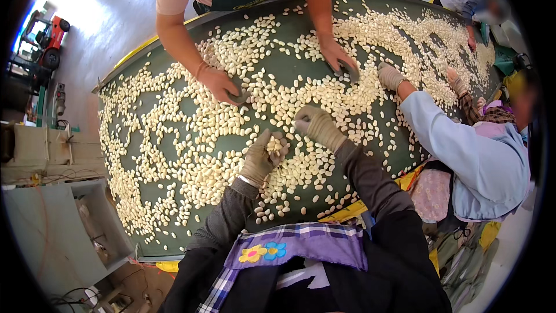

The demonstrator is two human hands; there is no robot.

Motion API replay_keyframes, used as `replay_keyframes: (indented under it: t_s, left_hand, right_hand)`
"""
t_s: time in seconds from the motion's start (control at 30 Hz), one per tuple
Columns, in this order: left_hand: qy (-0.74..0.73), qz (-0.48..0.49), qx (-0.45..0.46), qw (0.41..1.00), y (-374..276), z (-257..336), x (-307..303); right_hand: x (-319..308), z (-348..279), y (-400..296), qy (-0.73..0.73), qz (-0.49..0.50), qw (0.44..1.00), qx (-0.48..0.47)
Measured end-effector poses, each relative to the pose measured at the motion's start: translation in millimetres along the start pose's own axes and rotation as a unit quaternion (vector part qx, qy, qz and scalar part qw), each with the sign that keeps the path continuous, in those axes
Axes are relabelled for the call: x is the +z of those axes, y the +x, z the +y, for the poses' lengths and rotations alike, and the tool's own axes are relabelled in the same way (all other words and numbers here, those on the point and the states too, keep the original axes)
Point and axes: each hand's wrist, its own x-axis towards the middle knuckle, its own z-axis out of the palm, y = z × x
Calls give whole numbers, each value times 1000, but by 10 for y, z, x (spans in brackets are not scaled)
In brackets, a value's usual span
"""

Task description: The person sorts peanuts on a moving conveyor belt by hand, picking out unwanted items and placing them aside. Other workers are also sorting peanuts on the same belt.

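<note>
Many pale, cream-coloured beans [217, 117] lie spread over a dark green sorting table [230, 142]. My left hand [264, 155], in a tan fabric glove, is palm up near the table's near side with a small heap of beans [274, 144] in its cupped palm and fingers. My right hand [319, 126], gloved in the same way, is just to the right and farther up, low over the beans with its fingers curled. Whether a bean is between those fingers cannot be seen. Loose beans lie around both hands.
Across the table, a co-worker's two hands [221, 87] touch the beans. At my right, another co-worker's gloved hand [390, 77] reaches in, and more workers' hands are farther right. A grey metal cabinet [56, 226] stands left; a red forklift [53, 41] is beyond.
</note>
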Motion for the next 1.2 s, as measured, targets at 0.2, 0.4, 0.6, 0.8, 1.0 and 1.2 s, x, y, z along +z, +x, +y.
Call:
replay_keyframes:
  t_s: [0.2,0.4,0.6,0.8,1.0,1.2]
  left_hand:
    - [-60,-141,-14,988,-51,-143,163]
    - [9,-81,22,996,-273,-226,217]
    - [7,-19,30,999,-343,-244,279]
    - [-65,-49,59,995,-168,-404,247]
    - [-63,-109,34,991,-191,-420,712]
    - [-42,-102,36,993,68,-504,768]
  right_hand:
    - [72,75,34,-361,-93,926,-59]
    - [41,-97,-3,-393,-162,905,-27]
    - [-2,35,173,-315,-104,943,-26]
    - [-160,-251,-439,7,-41,992,-120]
    - [-953,751,-414,-341,103,933,42]
    - [-1016,783,-480,-164,85,973,-141]
